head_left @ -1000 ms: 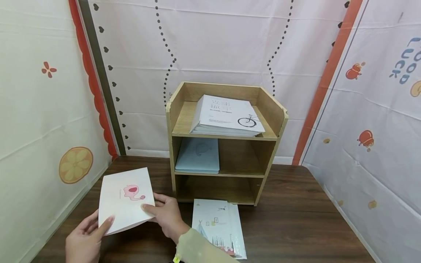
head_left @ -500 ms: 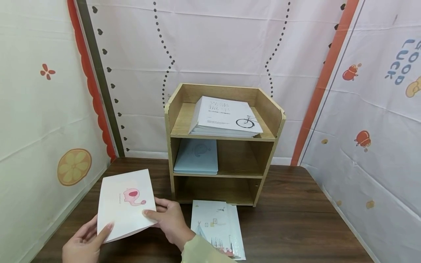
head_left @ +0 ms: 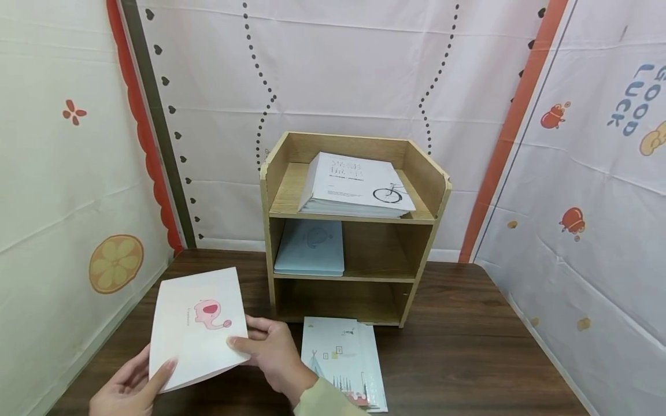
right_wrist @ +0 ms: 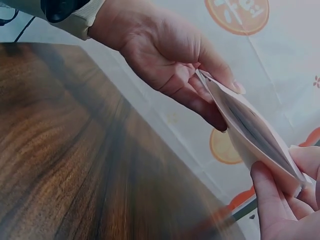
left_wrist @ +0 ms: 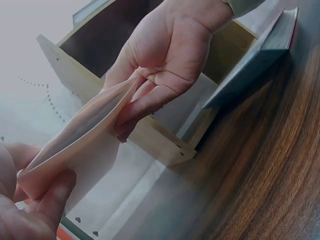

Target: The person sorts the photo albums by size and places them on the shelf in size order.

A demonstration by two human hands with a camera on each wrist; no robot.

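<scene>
From the head view, a white booklet (head_left: pixel 200 329) with a pink elephant on its cover is held above the dark wooden table (head_left: pixel 468 346), left of a three-tier shelf unit (head_left: pixel 424 254). The left hand (head_left: pixel 127 387) pinches its lower left corner, thumb on the cover; the right hand (head_left: pixel 273 349) pinches its right edge near the lower corner, thumb also on top. Each grip is closed down to the booklet's thickness. A stack of white books (head_left: pixel 359 185) lies on the top shelf, a pale blue booklet (head_left: pixel 312 254) on the left of the middle compartment, and two overlapping books (head_left: pixel 338 358) on the table in front of the unit.

From the left wrist, the white booklet's near edge shows a gap between its covers, with the left hand's thumb and fingers on either side and the right hand's at the far end.

From the right wrist, the same bowed edge runs between both grips, with the table beside it.
</scene>
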